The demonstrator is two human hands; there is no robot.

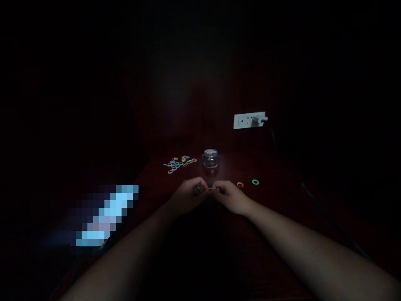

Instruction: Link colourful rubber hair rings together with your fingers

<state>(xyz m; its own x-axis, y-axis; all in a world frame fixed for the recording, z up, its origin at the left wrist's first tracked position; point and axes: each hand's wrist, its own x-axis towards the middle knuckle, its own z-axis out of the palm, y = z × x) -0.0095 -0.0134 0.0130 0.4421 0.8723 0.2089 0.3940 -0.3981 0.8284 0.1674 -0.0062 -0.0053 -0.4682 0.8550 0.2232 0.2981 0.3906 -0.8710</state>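
My left hand [189, 195] and my right hand [231, 197] meet over the dark red table, fingertips pinched. Between them they hold a small yellow-green hair tie [211, 189], of which only a short piece shows. Right of my right hand lie a pink-orange hair tie [240, 184] and a green hair tie [255, 182]. Behind my hands stands a clear round jar [211, 160] with its lid on. To the jar's left, several coloured hair ties [177, 164] lie in a loose, partly overlapping spread.
A lit, pixelated screen [109, 215] is at the left, beside my left forearm. On the back wall a white socket panel [243, 121] has a plug [260, 119] in it. A dark cable [322, 213] runs along the right. Most of the surroundings are too dark to make out.
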